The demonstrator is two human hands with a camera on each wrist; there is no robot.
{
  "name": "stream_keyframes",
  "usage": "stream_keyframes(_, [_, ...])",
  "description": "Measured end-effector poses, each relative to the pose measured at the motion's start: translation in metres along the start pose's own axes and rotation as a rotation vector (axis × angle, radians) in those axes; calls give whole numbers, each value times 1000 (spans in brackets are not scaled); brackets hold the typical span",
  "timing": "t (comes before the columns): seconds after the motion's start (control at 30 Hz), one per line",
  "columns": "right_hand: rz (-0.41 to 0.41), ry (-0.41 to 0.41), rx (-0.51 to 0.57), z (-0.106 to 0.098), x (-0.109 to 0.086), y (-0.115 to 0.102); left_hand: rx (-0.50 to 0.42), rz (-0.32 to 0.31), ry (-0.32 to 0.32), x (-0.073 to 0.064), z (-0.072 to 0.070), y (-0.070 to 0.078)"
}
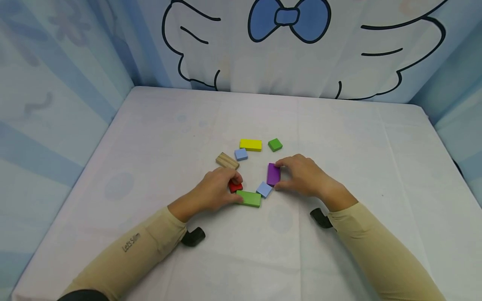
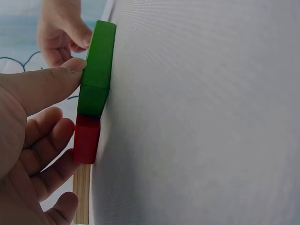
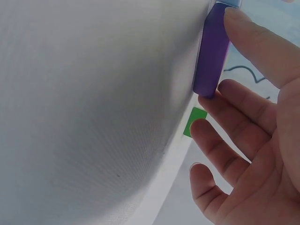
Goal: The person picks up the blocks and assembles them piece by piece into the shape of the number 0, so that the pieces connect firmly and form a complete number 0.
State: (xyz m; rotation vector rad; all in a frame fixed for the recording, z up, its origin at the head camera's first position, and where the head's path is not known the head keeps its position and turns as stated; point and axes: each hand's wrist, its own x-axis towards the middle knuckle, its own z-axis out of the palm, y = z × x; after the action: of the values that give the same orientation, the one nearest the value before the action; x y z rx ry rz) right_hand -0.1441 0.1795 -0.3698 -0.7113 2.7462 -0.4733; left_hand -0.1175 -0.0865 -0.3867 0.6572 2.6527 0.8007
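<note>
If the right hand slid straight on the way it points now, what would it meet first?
The purple rectangular block, which the right hand touches. Past it, perhaps the light blue square block beside the yellow rectangular block, though the exact heading is hard to judge.

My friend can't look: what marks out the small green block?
On the white table, find the right hand holding the purple block. Just beyond, right of the yellow block, lies the small green block. Unlike the long green block at the left hand, it looks almost square.
</note>
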Motion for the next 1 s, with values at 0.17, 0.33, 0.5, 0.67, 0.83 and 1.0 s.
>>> stream_keyframes(0.17, [5,4,5,0,-1,-1,-2,3,6,0,0,0])
stream_keyframes(0.33, [7,4,5,0,-1,-1,-2,-1,4,0,0,1])
stream_keyframes(0.5, [9,3,2,0,-2,-1,0,0,7,0,0,0])
stream_keyframes(0.67, [11,-2,9,1,-1,0,3,-2,8,0,1,0])
stream_keyframes(0.83, [5,-6,38,-1,-3,0,2,1,8,-1,1,0])
stream_keyframes(1.0, [-5,-1,57,-3,-5,0,1,7,12,-1,1,0])
